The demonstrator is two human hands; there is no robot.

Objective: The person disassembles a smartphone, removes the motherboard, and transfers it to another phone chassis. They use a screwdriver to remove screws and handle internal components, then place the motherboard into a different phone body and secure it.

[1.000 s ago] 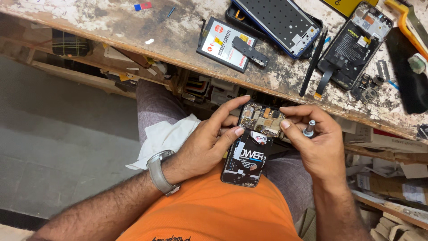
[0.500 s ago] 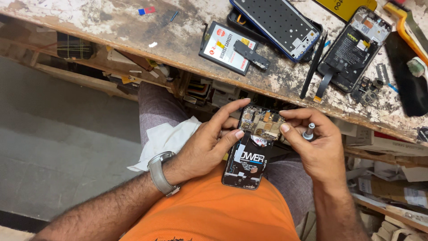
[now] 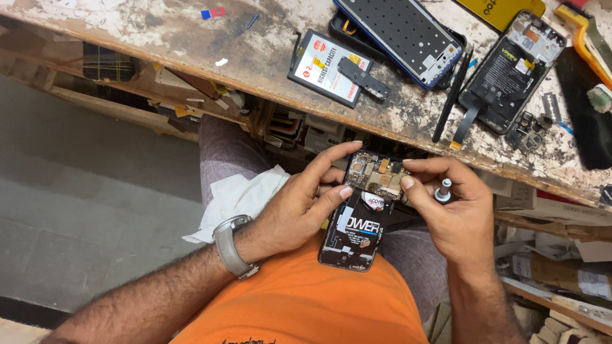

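- Holding the opened phone (image 3: 362, 216) over your lap, you have it just below the desk (image 3: 191, 44) edge, its back cover off, so the battery and circuit board face up.
- Your left hand (image 3: 299, 207) wraps the phone's left side, the grip closed around it, with the thumb pressed on the board's lower edge and the index finger curled over the top.
- Your right hand (image 3: 452, 213) closes on a small screwdriver (image 3: 442, 190), tucked against the palm with its silver cap pointing up, while the thumb rests on the board's right edge.
- Risk: both thumbs bear on bare parts; pressing hard could, I judge, crack a connector or bend a shield.
- Risk: the phone hangs over your knees, not the desk, so a slackened left grip would probably drop it to the floor.
- Risk: the screwdriver is held only by curled fingers; it may slip as the thumb works.
- Nearby, on the desk, lie a spare battery (image 3: 328, 67), a phone frame (image 3: 401, 35), tweezers (image 3: 454, 95) and another opened phone (image 3: 510, 70); a white cloth (image 3: 239, 194) sits on your thigh.
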